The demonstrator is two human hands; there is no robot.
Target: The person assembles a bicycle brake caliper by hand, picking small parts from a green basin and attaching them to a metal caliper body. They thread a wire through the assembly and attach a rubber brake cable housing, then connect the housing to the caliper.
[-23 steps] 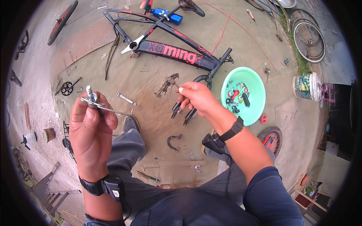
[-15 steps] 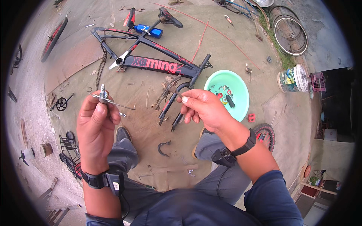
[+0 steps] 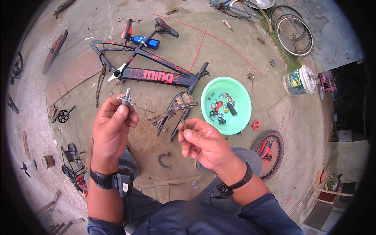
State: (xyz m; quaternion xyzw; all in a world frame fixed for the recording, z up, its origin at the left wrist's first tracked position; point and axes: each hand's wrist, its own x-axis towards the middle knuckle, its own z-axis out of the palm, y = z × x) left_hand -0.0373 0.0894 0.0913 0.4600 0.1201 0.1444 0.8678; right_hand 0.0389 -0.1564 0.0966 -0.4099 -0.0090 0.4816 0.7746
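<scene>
Fingers point(image 3: 122, 113) of the left hand point(image 3: 111, 131) pinch a metal bolt point(image 3: 127, 94), at one o'clock from the palm. The right hand point(image 3: 204, 141) holds a rusty metal piece point(image 3: 179, 108) at its eleven o'clock.

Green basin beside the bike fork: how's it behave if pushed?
The green basin is probably light and a bit flexible, as it looks like thin plastic. It would likely slide rather than tip, being broad for its height. The loose small parts lying inside would probably shift and rattle.
</scene>
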